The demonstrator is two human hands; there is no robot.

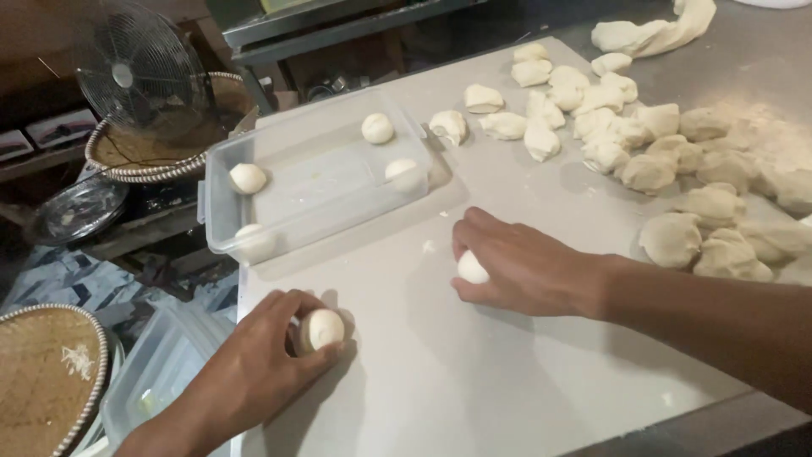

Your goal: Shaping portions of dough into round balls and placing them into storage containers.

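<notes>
White board on a steel bench, fan behind, carries torn dough pieces and a clear tub; left hand grips one round ball, right hand cups another, mostly hidden, neither showing any long axis.

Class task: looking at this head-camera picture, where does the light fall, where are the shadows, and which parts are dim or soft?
Head view: the white board is evenly lit; soft shadows lie beside the left hand and under the right hand; the fan and woven tray sit in dim surroundings; the rough dough pieces look slightly soft; no strong glare.
</notes>
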